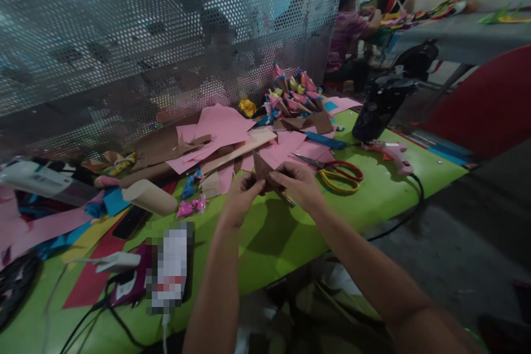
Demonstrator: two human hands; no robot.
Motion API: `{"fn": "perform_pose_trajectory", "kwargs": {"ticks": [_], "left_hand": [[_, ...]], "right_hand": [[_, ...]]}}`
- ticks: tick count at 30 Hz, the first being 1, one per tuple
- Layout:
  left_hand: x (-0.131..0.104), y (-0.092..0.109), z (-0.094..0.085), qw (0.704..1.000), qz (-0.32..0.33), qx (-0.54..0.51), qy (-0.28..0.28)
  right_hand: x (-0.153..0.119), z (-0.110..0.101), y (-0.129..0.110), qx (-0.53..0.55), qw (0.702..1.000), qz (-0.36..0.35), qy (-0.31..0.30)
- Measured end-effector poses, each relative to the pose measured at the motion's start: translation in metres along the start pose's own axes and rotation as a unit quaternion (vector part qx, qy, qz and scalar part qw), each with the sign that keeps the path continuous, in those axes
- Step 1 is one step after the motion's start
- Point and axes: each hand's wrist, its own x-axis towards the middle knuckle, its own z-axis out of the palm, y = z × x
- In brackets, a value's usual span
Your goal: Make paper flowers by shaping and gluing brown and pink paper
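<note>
Both hands meet over the green table (274, 254), holding a small folded piece of brown paper (262, 170) with a pointed top. My left hand (243, 199) pinches its left side between thumb and fingers. On the right side, my right hand (298, 183) grips it the same way. A pencil-like stick (287, 198) lies just below the paper. Scissors with red and yellow handles (342, 176) rest to the right of my right hand. Behind the hands are loose pink paper sheets (224, 130) and brown paper pieces.
A pink glue gun (398, 156) with a black cord and a dark tumbler (379, 108) stand at right. Small paper cones (290, 94) are piled at the back. Left are a cardboard roll (149, 197), a phone (170, 265) and cables. A person (348, 33) sits beyond the perforated panel (145, 38).
</note>
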Motion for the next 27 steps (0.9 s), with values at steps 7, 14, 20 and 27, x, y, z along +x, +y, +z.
{"fn": "perform_pose_trajectory", "kwargs": {"ticks": [7, 14, 20, 27], "left_hand": [[-0.0020, 0.0030, 0.0006, 1.000, -0.007, 0.004, -0.019], [-0.0017, 0.0001, 0.0015, 1.000, 0.000, 0.012, -0.015], [-0.0009, 0.0000, 0.0013, 1.000, -0.003, 0.007, -0.019], [-0.0005, -0.0012, -0.0007, 1.000, -0.003, 0.014, -0.015]], "right_hand": [[-0.0001, -0.0010, -0.0002, 0.000, 1.000, -0.005, 0.019], [0.0002, -0.0025, -0.0033, -0.004, 1.000, -0.009, 0.020], [0.0015, -0.0028, -0.0023, -0.001, 1.000, -0.002, 0.019], [0.0014, -0.0022, -0.0017, -0.005, 1.000, -0.004, 0.018]]}}
